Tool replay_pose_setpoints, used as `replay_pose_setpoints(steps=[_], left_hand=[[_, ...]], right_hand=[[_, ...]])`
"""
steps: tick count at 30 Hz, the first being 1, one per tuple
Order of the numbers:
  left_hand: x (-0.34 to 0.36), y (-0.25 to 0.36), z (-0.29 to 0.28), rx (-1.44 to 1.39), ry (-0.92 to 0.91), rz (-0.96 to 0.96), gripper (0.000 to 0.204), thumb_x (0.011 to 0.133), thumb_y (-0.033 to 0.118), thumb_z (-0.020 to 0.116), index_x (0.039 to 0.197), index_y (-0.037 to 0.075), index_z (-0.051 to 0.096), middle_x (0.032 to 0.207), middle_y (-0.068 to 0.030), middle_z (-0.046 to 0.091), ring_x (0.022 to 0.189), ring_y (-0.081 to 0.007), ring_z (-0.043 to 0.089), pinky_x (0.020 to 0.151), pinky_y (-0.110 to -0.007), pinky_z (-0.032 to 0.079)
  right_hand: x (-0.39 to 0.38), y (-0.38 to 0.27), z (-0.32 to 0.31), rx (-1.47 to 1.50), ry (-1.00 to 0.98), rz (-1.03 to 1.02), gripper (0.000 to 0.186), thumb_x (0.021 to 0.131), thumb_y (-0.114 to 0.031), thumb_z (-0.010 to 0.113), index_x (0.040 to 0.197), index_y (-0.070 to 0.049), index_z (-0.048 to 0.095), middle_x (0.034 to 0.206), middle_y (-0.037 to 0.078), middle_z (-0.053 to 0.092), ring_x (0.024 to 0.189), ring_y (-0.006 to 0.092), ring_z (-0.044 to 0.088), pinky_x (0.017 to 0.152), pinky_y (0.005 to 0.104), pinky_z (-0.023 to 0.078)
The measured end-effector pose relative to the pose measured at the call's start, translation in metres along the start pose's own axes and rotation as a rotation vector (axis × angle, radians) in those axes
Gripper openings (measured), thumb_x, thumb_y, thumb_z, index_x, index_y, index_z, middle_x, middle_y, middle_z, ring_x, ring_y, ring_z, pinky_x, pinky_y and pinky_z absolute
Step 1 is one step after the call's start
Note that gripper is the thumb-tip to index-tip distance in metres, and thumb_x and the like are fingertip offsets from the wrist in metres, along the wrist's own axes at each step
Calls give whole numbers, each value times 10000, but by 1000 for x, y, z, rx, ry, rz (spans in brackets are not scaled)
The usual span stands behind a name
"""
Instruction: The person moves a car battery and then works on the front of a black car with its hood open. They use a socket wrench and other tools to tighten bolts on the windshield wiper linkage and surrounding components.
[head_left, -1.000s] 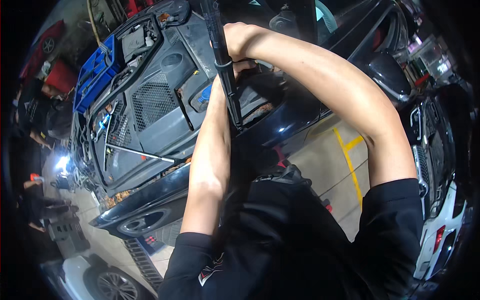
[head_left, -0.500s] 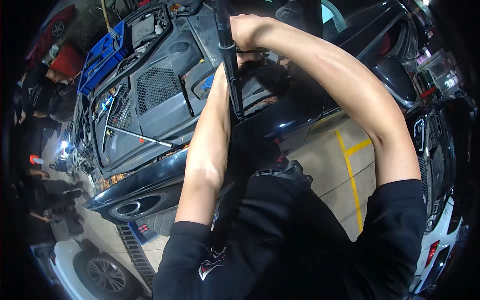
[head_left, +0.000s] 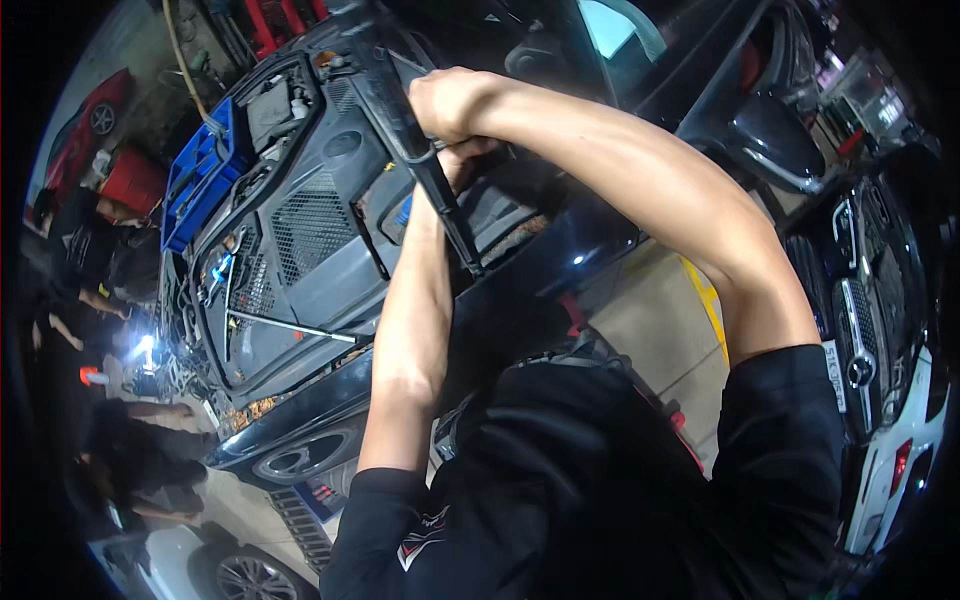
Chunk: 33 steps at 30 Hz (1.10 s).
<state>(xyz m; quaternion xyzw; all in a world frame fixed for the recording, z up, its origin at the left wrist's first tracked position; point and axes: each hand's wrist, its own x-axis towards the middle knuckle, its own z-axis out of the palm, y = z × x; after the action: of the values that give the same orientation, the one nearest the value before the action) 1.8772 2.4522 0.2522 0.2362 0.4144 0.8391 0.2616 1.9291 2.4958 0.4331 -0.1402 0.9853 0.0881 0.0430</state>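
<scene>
My right hand (head_left: 448, 102) is curled into a fist just right of the black strut (head_left: 440, 200) that stands slanted over the dark car's engine bay (head_left: 350, 250). What its fingers grip is hidden. My left hand (head_left: 466, 150) is just below it, behind the strut, with fingers bent around something I cannot make out. A blue object (head_left: 403, 214) shows beside my left forearm. A long metal bar (head_left: 290, 325) and a blue tool (head_left: 222, 273) lie on the engine covers.
A blue tray (head_left: 182, 215) rests at the bay's left edge. Several co-workers (head_left: 90, 240) are at the far left. The side mirror (head_left: 765, 150) juts at upper right. Other cars (head_left: 870, 330) stand at right and lower left. A red drum or cabinet (head_left: 135, 180) is behind.
The strut leans farther left at the top, and both my hands appear lower and further left in the picture. The view of the car and garage has shifted.
</scene>
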Motion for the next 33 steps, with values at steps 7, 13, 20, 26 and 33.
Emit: replay_pose_setpoints(steps=[7,13,20,26,33], left_hand=[[-3,-1,-3,18,-67,108,483,743,32,713,1197,-23,561,1146,-129,627,1069,-279,594,997,-414,445],[-1,3,-6,36,-57,38,374,747,28,706,1103,-19,602,982,-105,671,920,-237,640,889,-379,500],[7,-2,-12,192,-20,104,339,750,71,739,1071,7,648,994,-72,670,939,-193,611,896,-330,469],[7,-3,-12,244,5,92,349,748,92,755,1071,6,653,1001,-67,669,940,-183,605,888,-323,470],[6,2,-8,273,20,82,332,765,101,754,1067,3,654,1006,-84,679,961,-188,621,908,-325,474]], right_hand=[[2,-5,4,-129,-12,-69,285,739,-22,615,1010,14,694,1042,212,679,955,333,680,801,405,550],[2,-11,-9,-151,-107,-27,279,743,-45,630,1009,8,696,1046,216,676,973,335,671,775,414,552],[5,-3,3,-205,-68,-107,362,696,8,686,1057,-12,701,1067,215,678,990,340,673,791,411,561],[7,-8,2,-312,-115,-94,324,745,-46,668,1066,-36,706,1091,174,684,1004,320,672,808,405,557],[10,-7,-2,-341,-172,-66,331,751,-69,678,1081,-55,707,1103,152,685,1008,299,672,806,412,556]])
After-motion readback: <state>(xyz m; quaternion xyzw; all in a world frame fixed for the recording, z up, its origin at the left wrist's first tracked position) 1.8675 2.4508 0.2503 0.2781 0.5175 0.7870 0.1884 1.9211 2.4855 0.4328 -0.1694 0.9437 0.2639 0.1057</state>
